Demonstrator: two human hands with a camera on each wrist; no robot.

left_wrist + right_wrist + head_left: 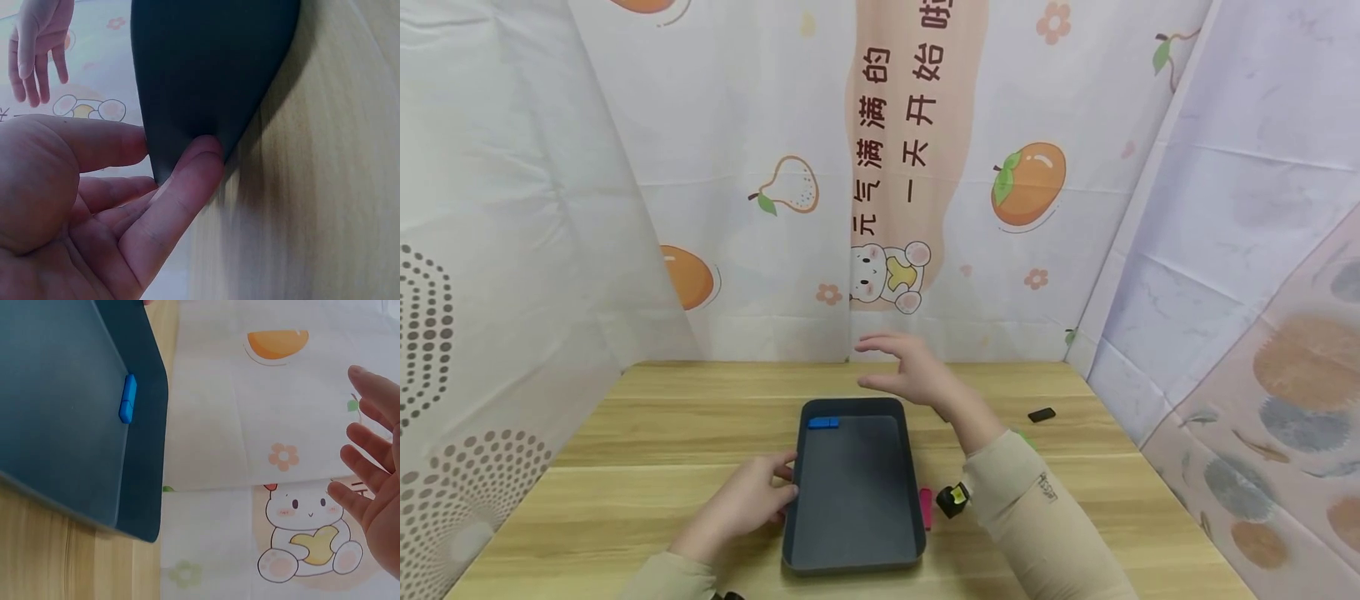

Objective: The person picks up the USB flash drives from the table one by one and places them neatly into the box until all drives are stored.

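A dark grey rectangular tray (853, 500) rests on the wooden table. Inside its far left corner lies a small blue stick with a seam across it (823, 423), probably a USB flash drive; the right wrist view shows the same blue stick (127, 399) against the wall. My left hand (756, 498) holds the tray's left side. Up close in the left wrist view, the left hand's fingers (197, 169) press the outer wall while the thumb meets the rim. My right hand (910, 371) is raised above the tray's far right corner, its fingers spread and holding nothing.
Right of the tray lie a pink stick (926, 508) and a black block with a yellow face (953, 500). Farther right is a small black stick (1042, 414). Something green (1026, 440) is mostly behind the right sleeve. Printed curtains (760, 275) enclose the table (685, 417).
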